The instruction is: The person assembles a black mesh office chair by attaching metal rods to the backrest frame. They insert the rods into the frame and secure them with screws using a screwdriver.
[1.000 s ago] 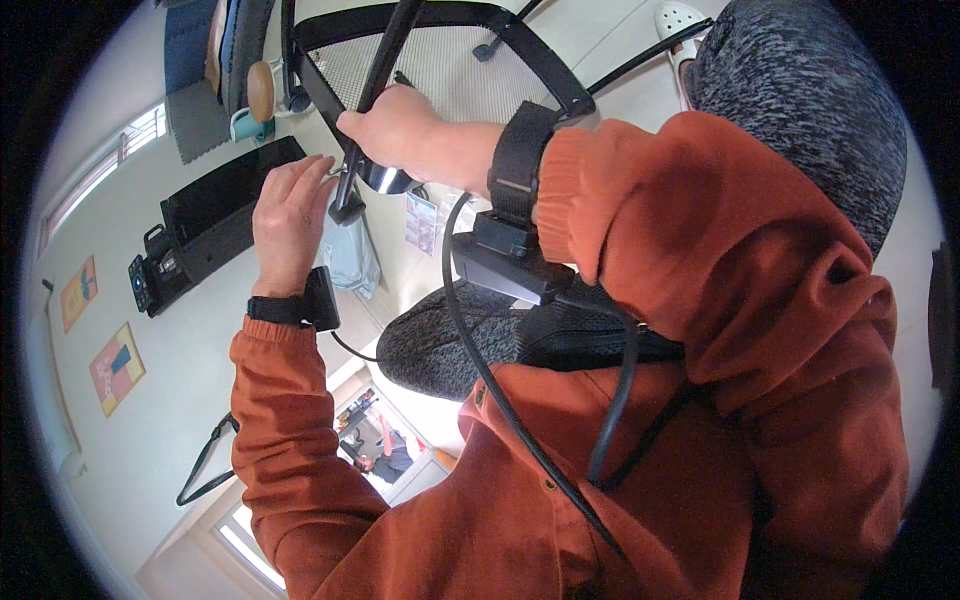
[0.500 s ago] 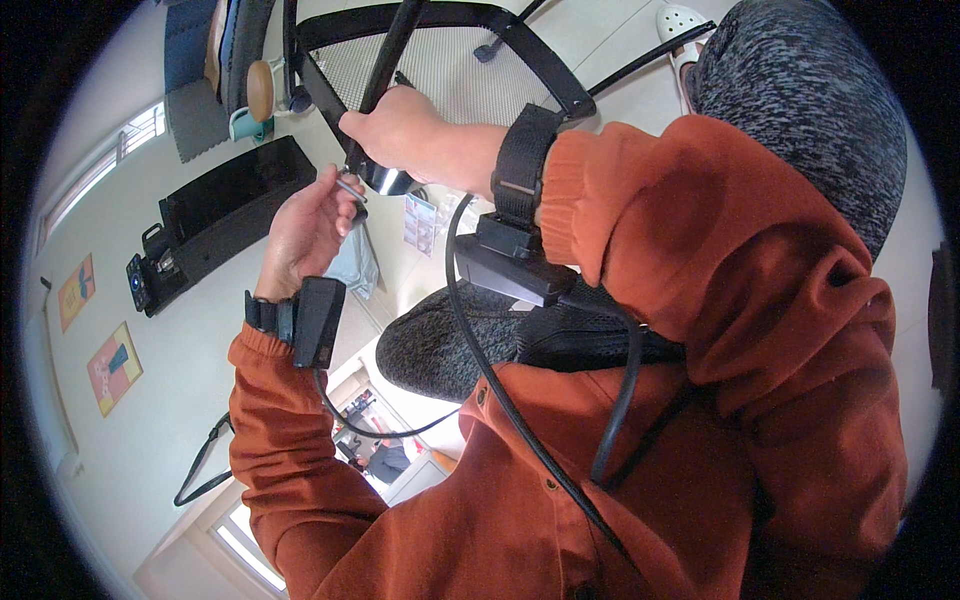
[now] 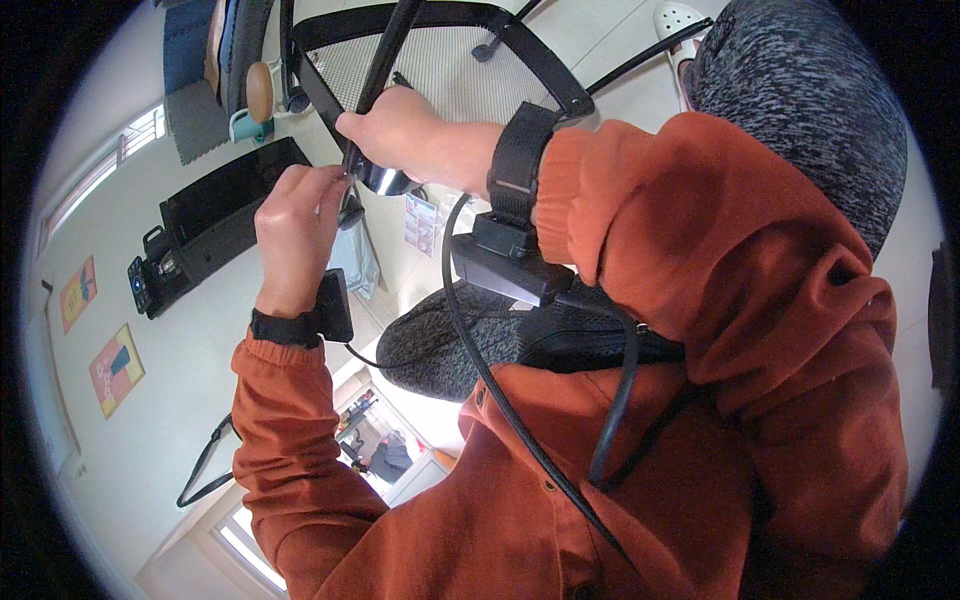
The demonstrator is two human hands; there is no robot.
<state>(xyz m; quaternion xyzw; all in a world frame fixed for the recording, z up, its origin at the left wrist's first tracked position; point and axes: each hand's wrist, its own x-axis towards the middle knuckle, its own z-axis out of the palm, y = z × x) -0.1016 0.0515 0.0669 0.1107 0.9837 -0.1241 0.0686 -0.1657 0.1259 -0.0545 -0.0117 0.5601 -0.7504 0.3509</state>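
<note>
My right hand is wrapped around a black bar of a chair frame. Behind it lies a chair panel of pale mesh with a thick black rim. Close by on the left, my left hand is closed in a pinch, its fingertips against the lower end of the bar. Those fingers now mostly cover the thin metal rod they held a moment ago. Just under my right hand shows a rounded black part with a shiny edge. Both wrists wear black straps with box-shaped devices.
A black cable hangs across my front. To the left are a black monitor-like panel, a remote control and a teal mug. A clear plastic bag and a printed sheet lie below the hands.
My left hand has turned over and risen to the bar's end, fingers closing together; the metal rod that stuck out is now mostly hidden. My right hand keeps its hold.
</note>
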